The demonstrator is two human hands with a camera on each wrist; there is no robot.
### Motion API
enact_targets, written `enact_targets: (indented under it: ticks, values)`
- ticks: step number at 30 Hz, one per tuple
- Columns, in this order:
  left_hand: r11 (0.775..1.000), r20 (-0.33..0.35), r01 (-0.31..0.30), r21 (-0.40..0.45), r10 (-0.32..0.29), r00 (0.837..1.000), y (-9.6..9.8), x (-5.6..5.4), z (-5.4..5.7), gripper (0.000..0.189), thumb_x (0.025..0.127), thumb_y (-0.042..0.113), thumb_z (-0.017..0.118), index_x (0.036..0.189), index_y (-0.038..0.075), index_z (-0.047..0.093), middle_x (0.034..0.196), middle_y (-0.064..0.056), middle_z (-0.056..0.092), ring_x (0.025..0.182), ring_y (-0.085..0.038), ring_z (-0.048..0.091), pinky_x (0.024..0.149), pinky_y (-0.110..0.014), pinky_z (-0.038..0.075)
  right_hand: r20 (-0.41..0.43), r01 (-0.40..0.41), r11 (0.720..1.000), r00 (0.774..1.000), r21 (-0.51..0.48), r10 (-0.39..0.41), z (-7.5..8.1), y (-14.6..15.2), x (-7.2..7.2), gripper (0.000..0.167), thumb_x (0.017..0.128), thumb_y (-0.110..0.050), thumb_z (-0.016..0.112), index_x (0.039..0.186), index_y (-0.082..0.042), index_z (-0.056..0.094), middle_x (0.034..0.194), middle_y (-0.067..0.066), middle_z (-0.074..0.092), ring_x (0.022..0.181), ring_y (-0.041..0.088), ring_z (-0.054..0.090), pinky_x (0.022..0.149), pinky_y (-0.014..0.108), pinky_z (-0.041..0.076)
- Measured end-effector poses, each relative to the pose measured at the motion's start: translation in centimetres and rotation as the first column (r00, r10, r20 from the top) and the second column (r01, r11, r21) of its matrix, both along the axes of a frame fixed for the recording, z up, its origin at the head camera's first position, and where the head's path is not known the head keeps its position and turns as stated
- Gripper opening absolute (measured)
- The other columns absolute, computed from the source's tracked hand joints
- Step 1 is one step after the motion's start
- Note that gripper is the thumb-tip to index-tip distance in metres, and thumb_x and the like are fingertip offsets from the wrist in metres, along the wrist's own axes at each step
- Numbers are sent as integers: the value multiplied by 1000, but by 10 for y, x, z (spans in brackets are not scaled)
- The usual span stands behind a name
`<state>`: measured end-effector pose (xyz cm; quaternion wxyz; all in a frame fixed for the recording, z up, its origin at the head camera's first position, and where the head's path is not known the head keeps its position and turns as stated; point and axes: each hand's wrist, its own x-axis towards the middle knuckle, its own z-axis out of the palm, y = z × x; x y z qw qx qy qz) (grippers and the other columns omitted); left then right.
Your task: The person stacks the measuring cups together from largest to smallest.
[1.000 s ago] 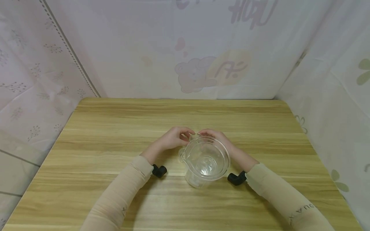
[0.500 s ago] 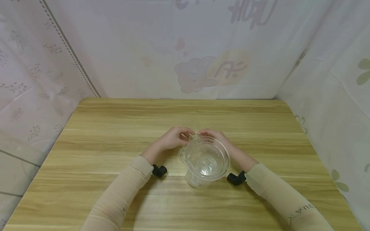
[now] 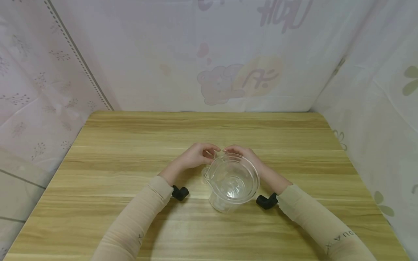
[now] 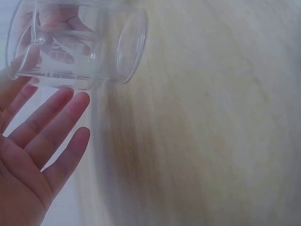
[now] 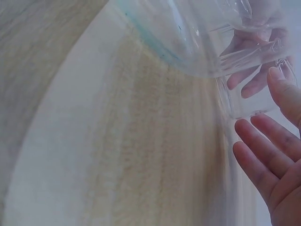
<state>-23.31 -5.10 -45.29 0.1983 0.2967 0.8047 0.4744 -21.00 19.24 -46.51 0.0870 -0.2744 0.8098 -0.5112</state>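
Observation:
A large clear glass beaker (image 3: 249, 183) with a pouring lip stands upright nearest the person in the head view. Behind it, a smaller clear beaker (image 3: 218, 155) is between the two hands; the left wrist view shows the lip and round base of a glass beaker (image 4: 75, 61). My left hand (image 3: 195, 156) is beside that small beaker, its fingers spread and relaxed. From the other side my right hand (image 3: 243, 152) reaches to it with loosely extended fingers, partly seen through the large beaker's glass. Whether either hand touches the small beaker cannot be made out.
Another small clear glass vessel (image 3: 205, 175) sits left of the large beaker. Clear glass (image 3: 218, 206) shows below the large rim; I cannot tell if it is separate. Everything is on a wood-grain table (image 3: 130, 145), with printed cloth (image 3: 147, 72) hanging behind it.

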Motion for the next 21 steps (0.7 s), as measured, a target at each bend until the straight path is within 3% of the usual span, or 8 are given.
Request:
enact_targets:
  ticks: [11,21]
  values:
    - [999,-1,4,53,-4,1000,-1,-1,5,45,85,0,71,128,3,59,106,-11,64,98,-26,64,82,-26,52,1,44,997,999,65,-44,11,-4,1,38,87,1,67,124,3,57,113,19,64,106,35,60,94,46,46]
    - [997,26,-23,67,21,999,0,-1,12,48,85,4,72,130,5,58,108,-14,63,95,-25,65,81,-27,53,24,68,996,997,53,-69,18,-3,1,39,88,-1,68,125,1,57,112,16,65,104,32,62,93,44,47]
